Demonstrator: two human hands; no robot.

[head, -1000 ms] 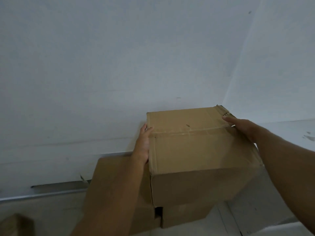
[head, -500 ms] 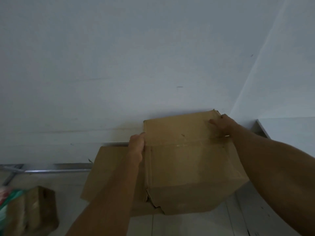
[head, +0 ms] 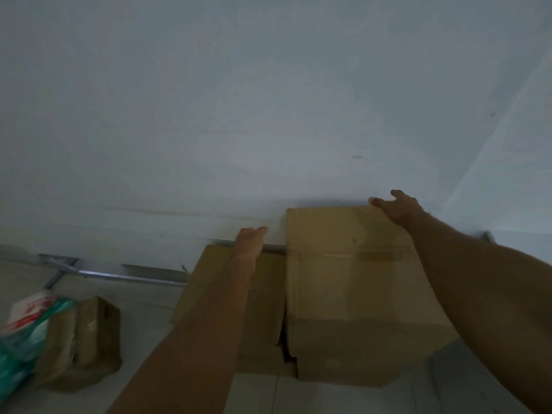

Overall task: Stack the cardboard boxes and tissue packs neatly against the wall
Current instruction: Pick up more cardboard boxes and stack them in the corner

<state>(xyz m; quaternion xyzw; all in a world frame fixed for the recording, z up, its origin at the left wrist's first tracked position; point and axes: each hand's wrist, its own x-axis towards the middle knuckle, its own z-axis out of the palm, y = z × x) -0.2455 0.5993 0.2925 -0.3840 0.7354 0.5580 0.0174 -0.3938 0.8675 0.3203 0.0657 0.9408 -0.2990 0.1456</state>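
Observation:
A brown cardboard box [head: 352, 282] with a taped seam stands against the white wall [head: 268, 115]. It sits on a lower, wider cardboard box [head: 218, 282] that sticks out to its left. My right hand [head: 397, 207] lies on the top box's far right corner with straight fingers. My left hand [head: 249, 243] hovers open above the lower box, just left of the top box and apart from it. A smaller cardboard box [head: 86, 339] stands on the floor at the left, beside a green and white tissue pack [head: 21, 333].
A metal strip [head: 131, 276] runs along the foot of the wall. The room's corner lies to the right of the boxes. Pale floor tiles [head: 149, 318] stretch between the small box and the stack.
The top box went back against the wall and lower onto the wide box. My left hand came off its left side and opened. The view swung left, showing the small box and tissue pack.

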